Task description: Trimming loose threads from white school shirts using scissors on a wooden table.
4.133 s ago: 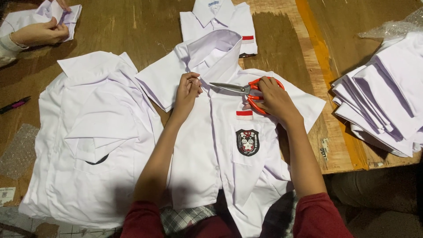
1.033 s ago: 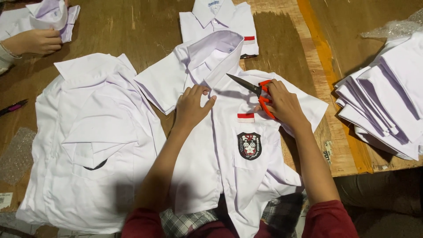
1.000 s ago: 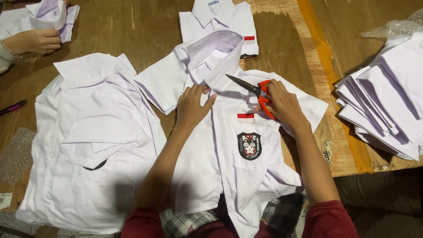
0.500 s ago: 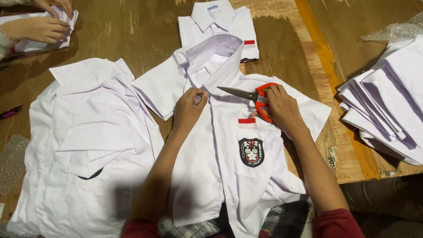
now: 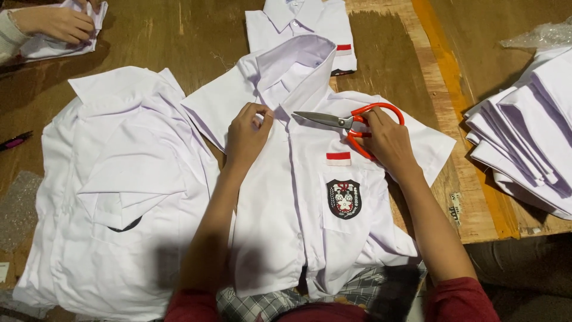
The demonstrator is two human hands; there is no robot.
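Observation:
A white short-sleeved shirt [image 5: 280,203] lies face up on the wooden table [image 5: 167,36], with a black crest badge [image 5: 344,198] and a small red-and-white strip [image 5: 338,158] on its chest pocket. My left hand [image 5: 247,131] pinches the shirt's front placket just below the collar. My right hand [image 5: 384,140] grips red-handled scissors [image 5: 351,122]; their blades are shut, lie flat on the shirt and point left toward my left hand.
A heap of unfolded white shirts [image 5: 113,197] lies at the left. A folded white shirt [image 5: 301,30] sits behind. Stacked folded shirts [image 5: 530,137] fill the right edge. Another person's hand [image 5: 56,24] holds white cloth at the far left. A pen [image 5: 15,141] lies nearby.
My left hand has moved up from resting flat on the shirt to pinching the placket near the collar. The scissors have swung to lie level, pointing left. The other person's hand shifted slightly.

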